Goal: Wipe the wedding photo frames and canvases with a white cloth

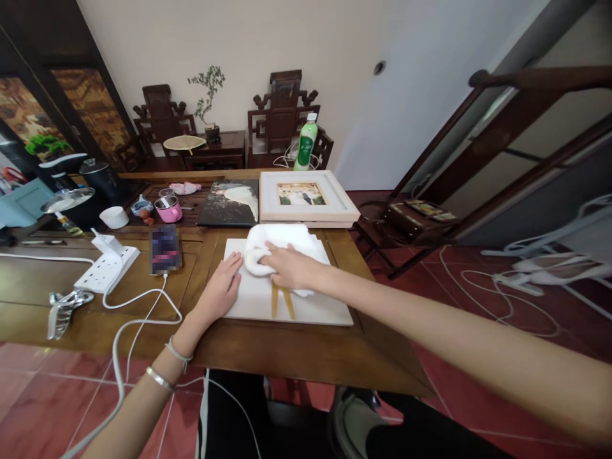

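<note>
A white flat panel (253, 303), with two wooden stand legs on it, lies face down on the wooden table (287, 350). My left hand (220, 290) lies flat and open on the panel's left edge. My right hand (289, 268) presses down on a crumpled white cloth (277, 245) on top of the panel, fingers curled over it.
Behind the panel lie a white framed photo (306, 197) and a dark photo print (231, 203). A phone (165, 250) on a cable, a white power strip (108, 268), a pink cup (168, 209), a kettle (98, 175) and a green bottle (306, 143) stand around. Cables trail on the red tiled floor at right.
</note>
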`<state>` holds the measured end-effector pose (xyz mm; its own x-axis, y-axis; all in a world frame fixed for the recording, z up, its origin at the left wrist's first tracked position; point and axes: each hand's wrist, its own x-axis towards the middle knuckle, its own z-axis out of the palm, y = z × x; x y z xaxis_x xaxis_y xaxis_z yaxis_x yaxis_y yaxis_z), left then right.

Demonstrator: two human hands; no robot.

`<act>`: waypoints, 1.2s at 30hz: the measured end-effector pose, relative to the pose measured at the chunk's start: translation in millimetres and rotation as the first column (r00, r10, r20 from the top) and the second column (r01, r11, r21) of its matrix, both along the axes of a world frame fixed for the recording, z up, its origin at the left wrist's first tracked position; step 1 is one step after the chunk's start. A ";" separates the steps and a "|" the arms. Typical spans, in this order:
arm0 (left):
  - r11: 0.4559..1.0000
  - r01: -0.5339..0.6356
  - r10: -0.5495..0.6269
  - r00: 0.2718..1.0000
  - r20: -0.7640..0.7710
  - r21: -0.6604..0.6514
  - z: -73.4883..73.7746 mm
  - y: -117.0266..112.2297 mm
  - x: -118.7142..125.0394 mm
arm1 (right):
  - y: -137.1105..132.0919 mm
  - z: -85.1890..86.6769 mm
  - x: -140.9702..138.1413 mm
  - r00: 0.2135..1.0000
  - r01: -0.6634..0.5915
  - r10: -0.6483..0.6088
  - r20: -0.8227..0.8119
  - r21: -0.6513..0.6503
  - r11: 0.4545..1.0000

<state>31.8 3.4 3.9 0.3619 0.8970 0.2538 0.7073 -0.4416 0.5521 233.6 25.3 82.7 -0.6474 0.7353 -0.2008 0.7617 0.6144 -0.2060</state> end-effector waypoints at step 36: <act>1.000 0.020 -0.020 1.000 -0.005 -0.021 2.3 0.3 -2.1 | -82.1 -14.0 -24.6 0.986 -0.101 0.077 0.148 0.162 0.982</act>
<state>29.6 3.7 6.2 0.3808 0.8947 0.2333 0.7014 -0.4439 0.5577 209.1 -56.8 68.7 -0.6860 0.7067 -0.1729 0.7162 0.6978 0.0109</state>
